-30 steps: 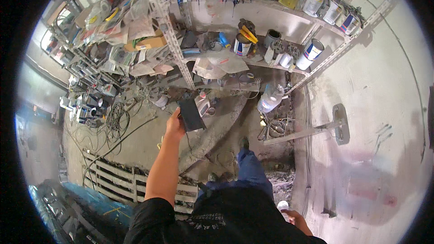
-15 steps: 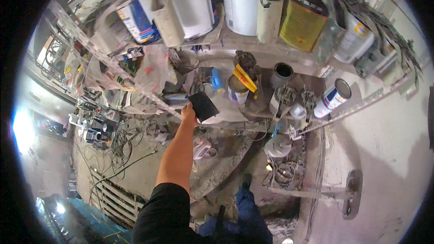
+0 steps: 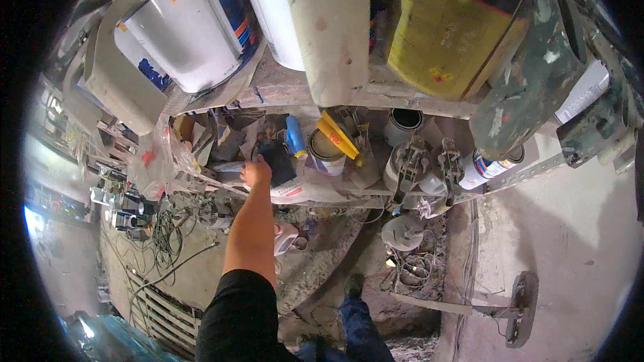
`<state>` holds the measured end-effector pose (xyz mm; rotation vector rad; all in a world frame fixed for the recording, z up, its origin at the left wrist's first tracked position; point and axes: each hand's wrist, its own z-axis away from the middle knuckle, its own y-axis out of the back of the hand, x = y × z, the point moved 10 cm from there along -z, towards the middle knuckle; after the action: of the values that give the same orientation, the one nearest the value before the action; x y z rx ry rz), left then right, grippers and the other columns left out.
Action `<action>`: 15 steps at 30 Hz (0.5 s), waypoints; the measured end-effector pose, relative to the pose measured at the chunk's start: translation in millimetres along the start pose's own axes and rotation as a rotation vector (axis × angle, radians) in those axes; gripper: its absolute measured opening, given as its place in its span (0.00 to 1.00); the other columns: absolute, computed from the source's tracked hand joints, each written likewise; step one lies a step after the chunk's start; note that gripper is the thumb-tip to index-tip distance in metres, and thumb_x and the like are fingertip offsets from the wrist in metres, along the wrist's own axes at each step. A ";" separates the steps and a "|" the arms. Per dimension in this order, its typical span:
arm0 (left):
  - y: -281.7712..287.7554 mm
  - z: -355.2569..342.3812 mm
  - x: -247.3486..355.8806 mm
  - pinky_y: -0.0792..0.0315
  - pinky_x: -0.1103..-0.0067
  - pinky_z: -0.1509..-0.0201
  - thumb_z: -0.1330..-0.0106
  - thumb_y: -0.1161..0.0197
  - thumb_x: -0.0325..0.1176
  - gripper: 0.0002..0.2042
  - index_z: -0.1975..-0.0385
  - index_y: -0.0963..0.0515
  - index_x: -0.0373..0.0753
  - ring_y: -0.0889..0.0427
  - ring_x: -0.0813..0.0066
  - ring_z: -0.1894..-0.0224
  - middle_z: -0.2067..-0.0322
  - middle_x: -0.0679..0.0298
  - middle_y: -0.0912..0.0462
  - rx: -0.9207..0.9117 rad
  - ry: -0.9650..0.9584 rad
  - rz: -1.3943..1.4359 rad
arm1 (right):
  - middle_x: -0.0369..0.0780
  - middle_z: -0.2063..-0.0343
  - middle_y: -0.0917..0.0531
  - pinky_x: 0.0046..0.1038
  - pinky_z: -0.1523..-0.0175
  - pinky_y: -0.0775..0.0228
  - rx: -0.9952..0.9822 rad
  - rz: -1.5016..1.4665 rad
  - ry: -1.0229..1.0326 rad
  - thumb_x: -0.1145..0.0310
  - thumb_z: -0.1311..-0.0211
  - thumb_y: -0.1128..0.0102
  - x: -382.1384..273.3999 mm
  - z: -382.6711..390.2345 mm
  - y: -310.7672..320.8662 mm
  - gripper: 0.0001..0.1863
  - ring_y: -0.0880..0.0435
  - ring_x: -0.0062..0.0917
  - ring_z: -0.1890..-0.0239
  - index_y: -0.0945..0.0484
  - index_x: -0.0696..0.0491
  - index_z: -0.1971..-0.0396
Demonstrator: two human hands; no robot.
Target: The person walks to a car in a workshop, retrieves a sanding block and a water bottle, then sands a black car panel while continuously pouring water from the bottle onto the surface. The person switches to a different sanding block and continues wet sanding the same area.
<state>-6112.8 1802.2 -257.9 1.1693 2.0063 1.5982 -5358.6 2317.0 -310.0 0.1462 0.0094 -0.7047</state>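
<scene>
My left hand [image 3: 257, 173] reaches onto the lower shelf, its fingers closed on the edge of a thin black square sheet [image 3: 277, 164]. I cannot make out what the sheet is made of. It is held over the shelf's left part. Just right of it stands a blue bottle [image 3: 295, 137], and beyond that an open-topped can [image 3: 327, 154] with yellow strips [image 3: 339, 134] leaning across its rim. Left of my fingers lies a pale flat item [image 3: 228, 167]. My right hand is out of view.
Above hangs an upper shelf with large white tins [image 3: 194, 33], a yellow tin [image 3: 446, 33] and spattered spray-gun cups or jugs [image 3: 537, 60]. Lower right are spray guns [image 3: 406, 167] and a tilted can [image 3: 493, 163]. Coiled cables [image 3: 168, 228] and a floor grate [image 3: 161, 308] lie below.
My view has moved closer to the shelves. My left hand, still holding the black sheet, has gone in under the upper shelf, and the sheet is now next to the blue bottle.
</scene>
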 end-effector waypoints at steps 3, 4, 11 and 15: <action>50.0 23.4 68.0 0.24 0.60 0.55 0.35 0.39 0.51 0.19 0.64 0.16 0.38 0.17 0.51 0.57 0.64 0.52 0.15 -0.019 -0.202 0.289 | 0.42 0.60 0.14 0.39 0.52 0.22 0.013 -0.041 -0.007 0.48 0.39 0.36 7.1 7.6 -0.9 0.27 0.15 0.35 0.57 0.21 0.53 0.49; 72.1 39.0 116.4 0.25 0.56 0.53 0.36 0.39 0.49 0.18 0.65 0.16 0.38 0.20 0.52 0.50 0.58 0.51 0.16 -0.342 -0.262 0.494 | 0.42 0.60 0.14 0.39 0.52 0.22 0.021 -0.068 -0.010 0.47 0.39 0.36 13.8 11.8 1.0 0.27 0.15 0.35 0.57 0.21 0.53 0.49; 53.3 67.3 204.3 0.37 0.52 0.35 0.44 0.35 0.60 0.29 0.47 0.19 0.49 0.31 0.51 0.37 0.41 0.51 0.27 -0.581 -0.209 0.373 | 0.42 0.59 0.14 0.39 0.51 0.22 -0.005 -0.051 0.020 0.47 0.39 0.37 -8.7 15.8 -2.2 0.28 0.15 0.36 0.56 0.21 0.53 0.48; 39.9 74.1 221.5 0.37 0.51 0.35 0.47 0.34 0.62 0.33 0.42 0.22 0.53 0.33 0.51 0.35 0.41 0.50 0.28 -0.690 -0.214 0.360 | 0.42 0.59 0.15 0.40 0.51 0.22 -0.008 -0.074 0.027 0.46 0.39 0.37 -6.5 21.3 -0.2 0.28 0.16 0.36 0.56 0.21 0.53 0.48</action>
<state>-6182.2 2019.5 -193.7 1.3646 1.0015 1.9933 -5364.6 2318.1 -288.6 0.1477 0.0435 -0.7767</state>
